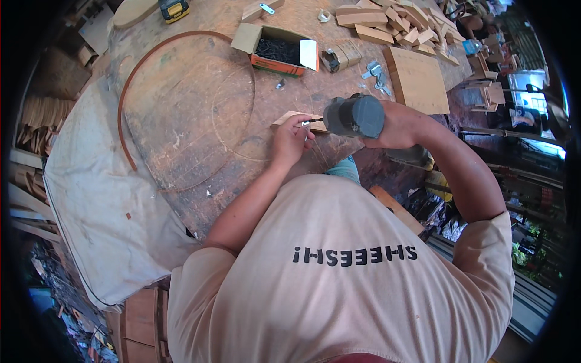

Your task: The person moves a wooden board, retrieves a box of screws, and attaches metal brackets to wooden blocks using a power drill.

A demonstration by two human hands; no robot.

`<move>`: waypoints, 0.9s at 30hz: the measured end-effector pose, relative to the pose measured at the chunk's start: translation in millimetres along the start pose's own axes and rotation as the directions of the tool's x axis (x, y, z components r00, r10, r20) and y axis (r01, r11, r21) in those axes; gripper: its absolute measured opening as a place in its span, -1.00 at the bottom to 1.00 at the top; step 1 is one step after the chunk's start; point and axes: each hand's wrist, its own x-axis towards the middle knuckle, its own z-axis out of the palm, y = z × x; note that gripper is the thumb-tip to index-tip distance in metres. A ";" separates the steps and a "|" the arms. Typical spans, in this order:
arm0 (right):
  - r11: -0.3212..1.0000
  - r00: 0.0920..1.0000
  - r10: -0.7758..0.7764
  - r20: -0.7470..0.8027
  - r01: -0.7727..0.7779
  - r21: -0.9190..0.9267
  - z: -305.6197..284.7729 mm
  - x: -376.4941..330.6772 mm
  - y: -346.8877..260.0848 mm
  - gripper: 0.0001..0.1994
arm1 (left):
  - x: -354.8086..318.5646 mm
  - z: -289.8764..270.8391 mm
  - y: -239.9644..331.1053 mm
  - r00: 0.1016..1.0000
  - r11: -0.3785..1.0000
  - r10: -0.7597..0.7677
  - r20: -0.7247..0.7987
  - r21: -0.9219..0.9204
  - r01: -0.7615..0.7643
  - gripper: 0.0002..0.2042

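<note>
My right hand (396,126) grips a dark grey power drill (354,116), held sideways with its bit pointing left. The bit reaches over a small angled wooden block (289,117) lying on the worktable. My left hand (290,143) is closed in a pinch beside the bit tip, its fingers over the block. Something small and shiny shows at those fingertips, too small to name. Beyond the hands stands an open cardboard box (276,65) full of dark screws. Several flat metal brackets (376,74) lie to the right of it.
A thin curved brown strip (123,106) arcs across the worktable (181,115). Cut wooden blocks (396,24) are piled at the far right, near a flat board (417,81). A small torn box (342,55) lies between. A yellow-and-black battery (174,9) sits at the far left.
</note>
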 end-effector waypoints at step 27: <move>0.994 0.990 0.082 -0.114 -0.090 -0.068 20.5 -15.2 -5.6 -0.58 | 0.4 6.8 -4.7 0.997 0.998 -0.013 -0.078 -0.069 0.007 -0.82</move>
